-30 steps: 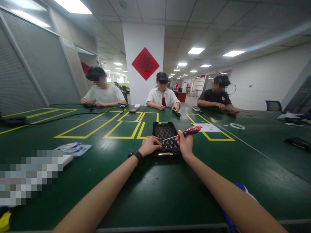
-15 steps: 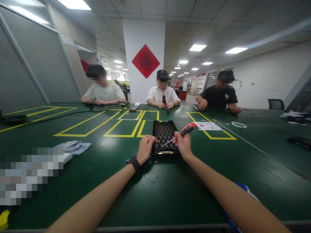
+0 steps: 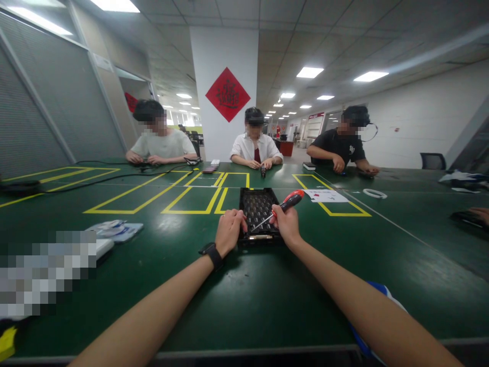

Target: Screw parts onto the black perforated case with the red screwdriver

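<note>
A black bit case point(image 3: 262, 204) lies open on the green table, its inside lined with rows of small metal bits. My right hand point(image 3: 287, 224) is closed round a red and black screwdriver point(image 3: 292, 200) near the base of its handle. The shaft slants down to the left, its tip over the near left part of the case. At the left edge of the case is my left hand point(image 3: 230, 229), fingers curled together with the fingertips over the near left corner. What those fingers pinch, if anything, is too small to tell.
Yellow tape outlines mark the table point(image 3: 214, 285). A white printed sheet point(image 3: 326, 195) and a white ring point(image 3: 375, 193) lie beyond the case to the right; a plastic packet point(image 3: 118, 231) lies left. Three people sit across the table, and another hand point(image 3: 482, 214) shows at the right edge.
My left fingertips have dipped into the near left corner of the case. The screwdriver's tip has shifted slightly left and down. A hand has appeared at the far right edge.
</note>
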Demonstrator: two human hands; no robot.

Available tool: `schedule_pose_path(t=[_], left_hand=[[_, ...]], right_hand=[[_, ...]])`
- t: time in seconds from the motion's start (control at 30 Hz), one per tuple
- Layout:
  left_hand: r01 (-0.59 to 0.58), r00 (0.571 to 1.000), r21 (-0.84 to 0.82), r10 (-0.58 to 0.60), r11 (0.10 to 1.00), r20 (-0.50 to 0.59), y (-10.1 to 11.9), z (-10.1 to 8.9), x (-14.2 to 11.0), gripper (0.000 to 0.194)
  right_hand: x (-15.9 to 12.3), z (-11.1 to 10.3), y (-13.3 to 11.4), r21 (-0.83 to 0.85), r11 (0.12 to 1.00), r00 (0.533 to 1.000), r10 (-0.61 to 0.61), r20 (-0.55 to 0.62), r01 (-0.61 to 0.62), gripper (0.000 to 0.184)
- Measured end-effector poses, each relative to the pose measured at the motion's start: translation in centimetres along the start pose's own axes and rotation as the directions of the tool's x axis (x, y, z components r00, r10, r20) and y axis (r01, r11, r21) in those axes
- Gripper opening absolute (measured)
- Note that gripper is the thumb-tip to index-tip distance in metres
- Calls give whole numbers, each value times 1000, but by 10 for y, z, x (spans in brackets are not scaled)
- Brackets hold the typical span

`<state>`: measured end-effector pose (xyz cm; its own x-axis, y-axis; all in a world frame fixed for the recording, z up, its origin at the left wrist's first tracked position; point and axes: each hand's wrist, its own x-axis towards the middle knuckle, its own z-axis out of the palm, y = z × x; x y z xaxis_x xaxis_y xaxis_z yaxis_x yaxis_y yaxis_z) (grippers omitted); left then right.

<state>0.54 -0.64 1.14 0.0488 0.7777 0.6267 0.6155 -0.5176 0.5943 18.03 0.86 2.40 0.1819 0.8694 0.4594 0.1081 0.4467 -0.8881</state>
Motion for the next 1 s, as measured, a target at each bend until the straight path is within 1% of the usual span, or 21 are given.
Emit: schedule_pose_path(t=[0.2, 0.43, 0.67, 1.0], left_hand=[[-14, 1000, 1, 14, 1000, -1, 1, 0, 0, 61], [-31, 999, 32, 29, 999, 44, 0, 0, 0, 64], [-35, 998, 40, 33, 999, 61, 1, 0, 0, 66], [-34, 998, 30, 33, 999, 47, 3, -2, 0, 65]], right_hand=[[1, 0, 1, -18, 1000, 1000, 10, 7, -10, 29], [1, 0, 1, -55, 998, 1000, -11, -14, 10, 31], [0, 0, 1, -49, 999, 1000, -18, -14, 18, 30], [0, -1, 2, -28, 999, 998, -38, -50, 36, 31]])
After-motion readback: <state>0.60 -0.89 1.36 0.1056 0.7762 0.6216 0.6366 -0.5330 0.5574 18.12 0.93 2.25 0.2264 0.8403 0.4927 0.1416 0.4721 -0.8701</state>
